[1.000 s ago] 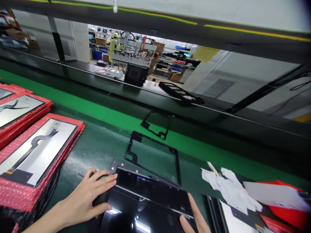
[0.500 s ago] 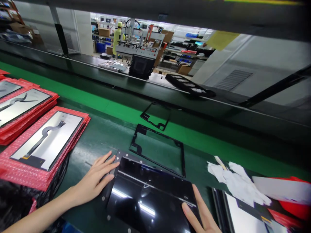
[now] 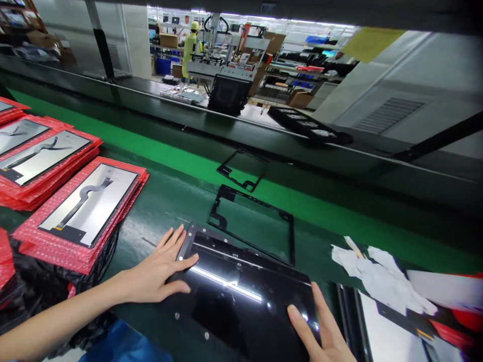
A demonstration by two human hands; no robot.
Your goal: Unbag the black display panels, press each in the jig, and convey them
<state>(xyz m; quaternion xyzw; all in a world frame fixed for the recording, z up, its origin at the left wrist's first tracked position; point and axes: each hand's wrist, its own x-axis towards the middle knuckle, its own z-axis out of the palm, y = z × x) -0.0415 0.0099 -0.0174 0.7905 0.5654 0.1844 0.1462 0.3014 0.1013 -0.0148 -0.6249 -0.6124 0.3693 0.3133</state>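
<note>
One head view: bare left hand [image 3: 162, 274] spread wide, finger and thumb tips on glossy black rectangular panel [image 3: 234, 311], which lies over dark grey silver-dotted plate [image 3: 196, 229] towards green desk [image 3: 151, 201]'s near edge. Bare right hand [image 3: 326, 334] holds panel's right edge, thumb on face, finger alongside. Uneven pressure could skew the panel; dragging fingertips may smudge it. Panel's near end cut off; underside hidden.

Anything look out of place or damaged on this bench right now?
Only the crumpled white wipes at the right stand out: they lie in a loose, untidy heap right by the silver-backed panel. No spill or breakage shows, though glare on the glossy black panel could hide fine marks.
</note>
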